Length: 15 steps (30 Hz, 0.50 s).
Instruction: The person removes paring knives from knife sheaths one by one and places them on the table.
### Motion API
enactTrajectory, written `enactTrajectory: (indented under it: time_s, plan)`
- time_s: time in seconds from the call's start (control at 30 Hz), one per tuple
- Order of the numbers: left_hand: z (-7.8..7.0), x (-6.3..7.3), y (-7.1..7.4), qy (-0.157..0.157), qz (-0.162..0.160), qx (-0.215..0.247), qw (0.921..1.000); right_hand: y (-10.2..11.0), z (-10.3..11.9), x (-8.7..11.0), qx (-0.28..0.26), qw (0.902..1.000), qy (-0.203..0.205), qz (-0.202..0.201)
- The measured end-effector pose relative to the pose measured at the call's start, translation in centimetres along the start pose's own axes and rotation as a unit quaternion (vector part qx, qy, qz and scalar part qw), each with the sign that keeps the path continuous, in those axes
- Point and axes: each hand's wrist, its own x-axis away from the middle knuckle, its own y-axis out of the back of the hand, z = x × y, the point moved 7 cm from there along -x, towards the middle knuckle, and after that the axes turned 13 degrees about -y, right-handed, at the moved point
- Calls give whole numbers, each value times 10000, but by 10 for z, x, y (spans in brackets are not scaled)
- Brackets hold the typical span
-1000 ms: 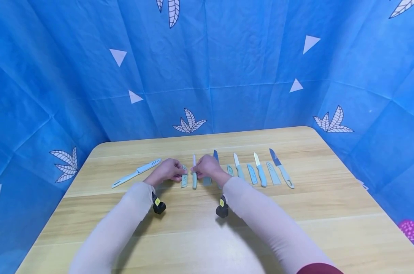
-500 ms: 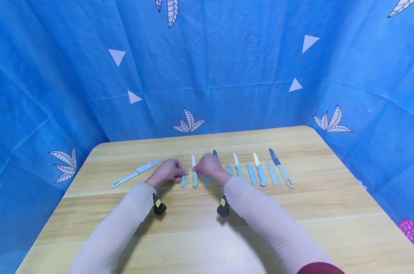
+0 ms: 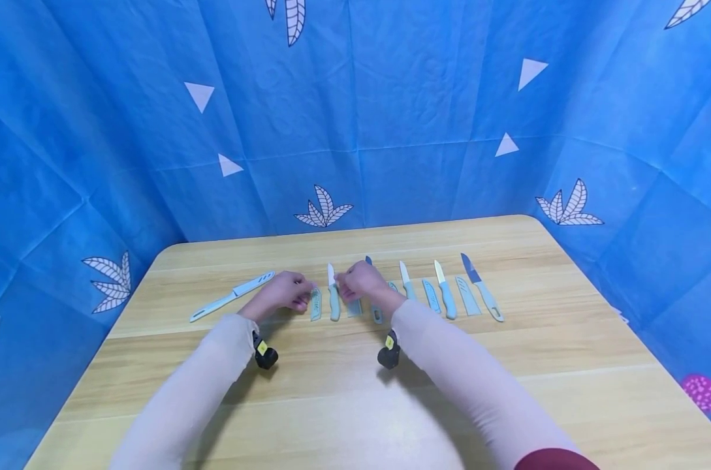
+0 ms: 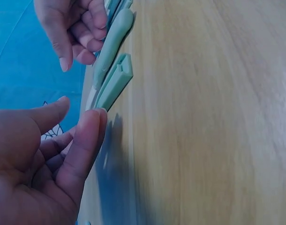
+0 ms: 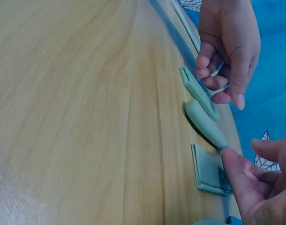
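In the head view, a small pale-green knife sheath point(image 3: 316, 304) lies beside a paring knife point(image 3: 334, 304) with a white blade and pale-green handle. My left hand point(image 3: 281, 291) is just left of the sheath. Thumb and fingers stand apart in the left wrist view, and one fingertip is close to the sheath point(image 4: 116, 83); contact is unclear. My right hand point(image 3: 361, 282) is right of the knife. In the right wrist view its thumb and forefinger are spread, with the forefinger tip by the knife handle point(image 5: 205, 123). Neither hand holds anything.
A sheathed knife point(image 3: 232, 297) lies slanted at the left. Rightward run a wider sheath point(image 3: 354, 308), a dark-bladed knife point(image 3: 377, 314) partly under my right arm, and several more knives and sheaths, ending with a dark-bladed knife point(image 3: 482, 287). A blue curtain point(image 3: 426, 176) hangs behind the table.
My left hand has let go of the sheath and shifted slightly left. My right hand has released the knife, its fingers now spread beside it. Knife and sheath lie side by side.
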Motion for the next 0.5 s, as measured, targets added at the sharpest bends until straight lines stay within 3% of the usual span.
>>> enactTrajectory:
  time_s: [0.3,0.5]
  plan:
    - [4,3,10,-130,-35,399,9991,0,2,6,-481,9980,41,408]
    - [2,7,20,-401,-70,-169,9990,-1,2,8,-528,9970,91,554]
